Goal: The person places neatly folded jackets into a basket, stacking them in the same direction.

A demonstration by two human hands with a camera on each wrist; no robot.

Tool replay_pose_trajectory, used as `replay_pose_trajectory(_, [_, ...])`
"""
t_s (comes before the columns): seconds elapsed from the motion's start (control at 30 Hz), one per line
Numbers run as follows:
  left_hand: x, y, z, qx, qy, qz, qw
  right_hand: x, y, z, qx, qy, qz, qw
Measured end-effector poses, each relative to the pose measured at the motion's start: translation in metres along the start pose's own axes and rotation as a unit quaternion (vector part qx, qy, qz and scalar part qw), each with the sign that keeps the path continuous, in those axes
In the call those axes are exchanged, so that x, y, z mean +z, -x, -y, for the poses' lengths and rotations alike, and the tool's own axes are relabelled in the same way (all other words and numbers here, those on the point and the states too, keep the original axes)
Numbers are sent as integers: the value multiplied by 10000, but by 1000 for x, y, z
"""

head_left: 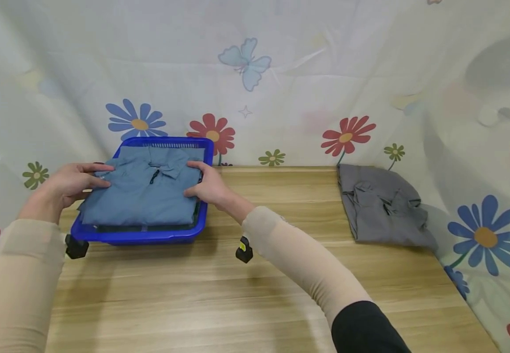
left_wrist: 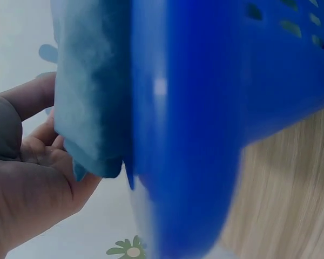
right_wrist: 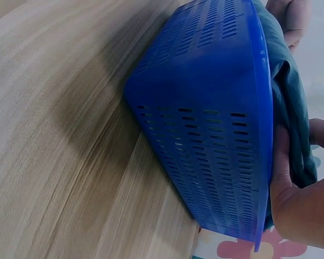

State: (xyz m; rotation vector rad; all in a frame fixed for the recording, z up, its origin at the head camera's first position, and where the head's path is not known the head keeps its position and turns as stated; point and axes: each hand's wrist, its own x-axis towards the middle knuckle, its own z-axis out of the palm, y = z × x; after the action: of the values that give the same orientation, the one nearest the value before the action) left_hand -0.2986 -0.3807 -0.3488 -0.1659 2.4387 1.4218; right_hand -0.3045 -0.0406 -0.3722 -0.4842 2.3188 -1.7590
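A folded blue collared shirt lies flat on top of the blue plastic basket, over a darker layer that peeks out below its front edge. At the shirt's left side, my left hand grips the edge, with two fingertips showing on the cloth. My right hand holds the opposite edge. In the right wrist view, a digit of the right hand goes in between the shirt and the basket rim, with another on the shirt's outer face. Some fingers of the left hand are hidden behind the cloth.
A folded grey shirt lies at the right back of the wooden table. Behind hangs a white curtain printed with flowers and a butterfly. Black wrist devices hang below both forearms, the left one near the basket's front corner.
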Motion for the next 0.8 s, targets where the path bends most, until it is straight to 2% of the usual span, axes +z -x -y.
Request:
replay_pose_trajectory(0.13, [-1,1,2,3,-230,-167,9996,-2,2,0,5,23,113,9999])
replay_pose_trajectory(0.27, [0,3,2,136,-482,-417,9979,-6,5,0,-26,168,55,9998])
replay_pose_trajectory(0.4, [2,4,-2,340,-475,-615,9964,-12,8,2,-121,774,-221,9967])
replay_pose_trajectory(0.53, [3,5,-2,381,-439,-809,9950,-19,10,3,-139,1240,-401,9914])
replay_pose_trajectory(0.8, [6,6,-3,196,-452,-1094,9928,-36,12,-8,-163,814,-342,9960])
